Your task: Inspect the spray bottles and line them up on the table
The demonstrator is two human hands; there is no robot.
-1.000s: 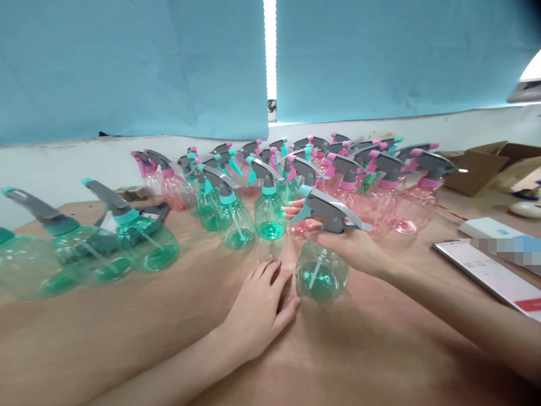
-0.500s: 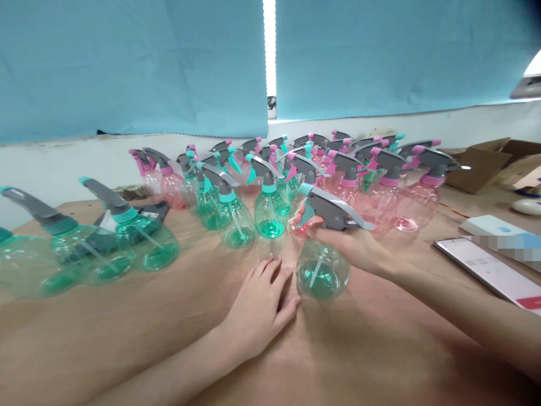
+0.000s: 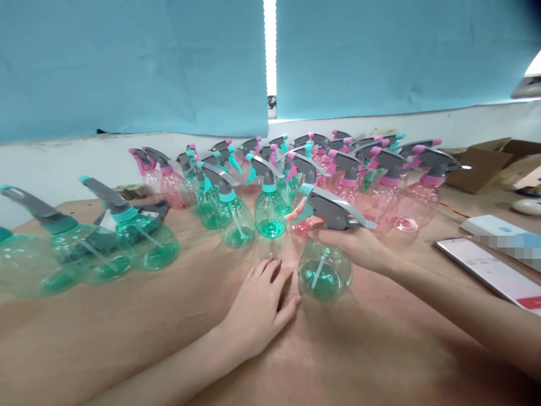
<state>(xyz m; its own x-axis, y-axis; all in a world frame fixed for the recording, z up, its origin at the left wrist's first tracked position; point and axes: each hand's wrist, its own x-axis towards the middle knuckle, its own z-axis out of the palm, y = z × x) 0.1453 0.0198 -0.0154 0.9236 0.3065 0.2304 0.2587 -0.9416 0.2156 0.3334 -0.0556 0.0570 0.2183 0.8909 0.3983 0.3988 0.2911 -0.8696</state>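
The right hand (image 3: 366, 247) gripped the neck of a green spray bottle (image 3: 325, 276), a little right of the frame's centre. This hand covered the bottle's collar, and its fingers near the trigger were partly hidden. The left hand (image 3: 264, 310) lay open on the table (image 3: 160, 332) at lower centre, its thumb near the bottle. Another green bottle (image 3: 21, 265) was cut by the left edge. In the upper middle, crowded bottles (image 3: 382, 206) hid one another. The digits on the phone (image 3: 486, 270) at right were blurred.

The near-left table (image 3: 127, 332) leaves a hand room; the held bottle (image 3: 324, 274) and far bottle cluster (image 3: 269, 211) block the middle.
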